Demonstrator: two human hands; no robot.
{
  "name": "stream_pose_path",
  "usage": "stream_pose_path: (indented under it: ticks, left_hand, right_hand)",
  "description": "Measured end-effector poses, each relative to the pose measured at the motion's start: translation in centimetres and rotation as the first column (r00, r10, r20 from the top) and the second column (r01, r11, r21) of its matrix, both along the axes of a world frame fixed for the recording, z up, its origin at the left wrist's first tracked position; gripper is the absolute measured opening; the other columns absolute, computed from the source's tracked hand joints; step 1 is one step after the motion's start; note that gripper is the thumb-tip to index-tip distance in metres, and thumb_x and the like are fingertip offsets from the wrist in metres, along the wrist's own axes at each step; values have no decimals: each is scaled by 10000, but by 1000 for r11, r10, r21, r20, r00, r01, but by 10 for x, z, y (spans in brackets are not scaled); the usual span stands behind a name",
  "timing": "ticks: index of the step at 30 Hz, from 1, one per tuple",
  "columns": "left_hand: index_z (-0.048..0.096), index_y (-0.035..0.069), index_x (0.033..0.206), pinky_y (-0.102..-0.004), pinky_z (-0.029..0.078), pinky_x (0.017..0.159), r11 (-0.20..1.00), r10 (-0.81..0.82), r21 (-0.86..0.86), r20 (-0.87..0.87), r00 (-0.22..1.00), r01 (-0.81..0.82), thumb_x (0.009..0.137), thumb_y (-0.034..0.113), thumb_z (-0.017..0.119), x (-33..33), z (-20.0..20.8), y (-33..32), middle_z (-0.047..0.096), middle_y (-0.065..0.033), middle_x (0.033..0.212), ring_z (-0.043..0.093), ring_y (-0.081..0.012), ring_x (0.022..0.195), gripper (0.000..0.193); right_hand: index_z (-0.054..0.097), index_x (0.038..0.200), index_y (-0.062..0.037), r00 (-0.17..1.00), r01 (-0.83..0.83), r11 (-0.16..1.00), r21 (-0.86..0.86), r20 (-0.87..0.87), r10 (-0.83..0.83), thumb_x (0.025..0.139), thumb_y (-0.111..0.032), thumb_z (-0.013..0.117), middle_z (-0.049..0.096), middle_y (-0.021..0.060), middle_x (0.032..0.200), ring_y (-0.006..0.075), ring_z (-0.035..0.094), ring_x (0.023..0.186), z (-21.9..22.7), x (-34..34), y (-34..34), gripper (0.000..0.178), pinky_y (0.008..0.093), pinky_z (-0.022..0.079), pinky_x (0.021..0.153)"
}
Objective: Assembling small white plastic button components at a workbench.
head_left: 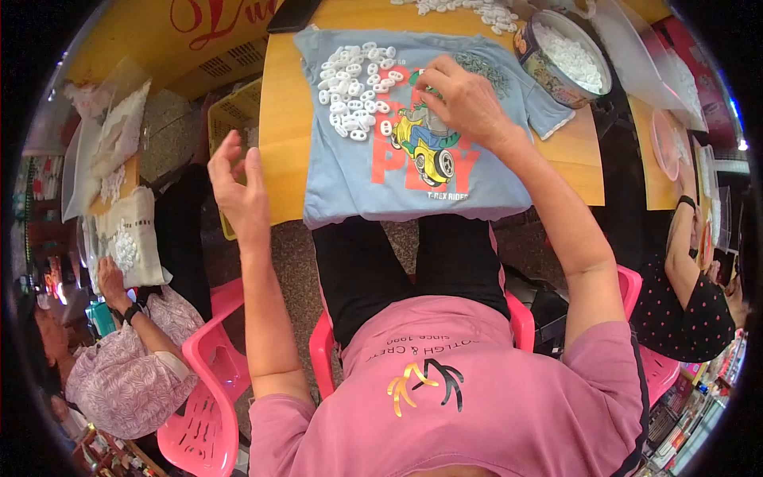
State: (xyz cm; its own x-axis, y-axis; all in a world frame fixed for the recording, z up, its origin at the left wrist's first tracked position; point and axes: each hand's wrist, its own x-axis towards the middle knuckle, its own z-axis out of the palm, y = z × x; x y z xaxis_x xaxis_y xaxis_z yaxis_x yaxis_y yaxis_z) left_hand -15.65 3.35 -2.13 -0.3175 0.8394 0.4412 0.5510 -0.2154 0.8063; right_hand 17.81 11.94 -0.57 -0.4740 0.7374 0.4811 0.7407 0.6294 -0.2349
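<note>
A light blue printed T-shirt (342, 183) lies spread over the wooden table's front part. On its left side is a loose cluster of small white oval plastic pieces with two holes each (350, 91). My right hand (465, 99) is over the shirt's print, just right of these pieces, its fingers bent together; what they pinch, if anything, is hidden. Beyond it is a pile of tiny dark greyish-green bits (486, 73). My left hand (238, 191) is raised off the table's left edge, fingers apart, with nothing in it.
A round tub (548, 75) full of white pieces stands at the table's right. More white pieces (469, 9) lie at the far edge, near a dark flat object (292, 14). A yellow crate (230, 119) is at the left. Other people sit on both sides.
</note>
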Motion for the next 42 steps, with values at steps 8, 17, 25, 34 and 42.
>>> stream_pose_path:
  ticks: [8, 17, 25, 34, 42]
  left_hand:
    - [633, -14, 1046, -250, 495, 697, 893, -411, -52, 308, 858, 447, 922, 46, 615, 119, 22, -36, 645, -76, 916, 612, -116, 777, 139]
    - [596, -6, 1033, -252, 507, 710, 875, -412, -2, 526, 745, 485, 927, 23, 613, 176, 16, -51, 601, -54, 939, 613, -106, 807, 111]
    - [605, -6, 1034, -227, 498, 742, 834, -416, -8, 648, 638, 552, 923, 12, 617, 190, 26, -47, 599, -39, 946, 599, -91, 813, 113]
    - [614, 4, 1013, -212, 489, 697, 833, -415, -15, 644, 642, 553, 914, 29, 640, 196, 17, -37, 573, -25, 969, 584, -71, 819, 105]
    - [615, 10, 1000, -226, 489, 675, 834, -421, -17, 628, 655, 552, 900, 19, 652, 193, 22, -33, 579, -31, 960, 580, -80, 807, 107]
  right_hand:
    - [645, 1032, 16, 483, -436, 635, -638, -761, -433, 890, -115, 673, 617, 1, 817, 70, 572, 664, 26, -34, -80, 195, 209, 472, 628]
    - [647, 1049, -20, 106, -574, 592, -565, -768, -631, 907, -118, 669, 612, -9, 795, 55, 554, 675, 15, -25, -125, 174, 205, 480, 634]
    - [646, 1034, -22, 168, -499, 634, -590, -784, -597, 915, -136, 669, 631, 2, 806, 61, 560, 670, 17, -9, -128, 166, 206, 469, 608]
    - [645, 1040, -7, 89, -494, 679, -543, -809, -581, 931, -127, 646, 651, 27, 863, 74, 594, 709, 22, -8, -126, 162, 224, 496, 636]
    - [649, 1031, -15, 90, -640, 533, -553, -743, -663, 940, -123, 629, 633, 19, 834, 81, 584, 698, 21, 6, -123, 143, 246, 509, 643]
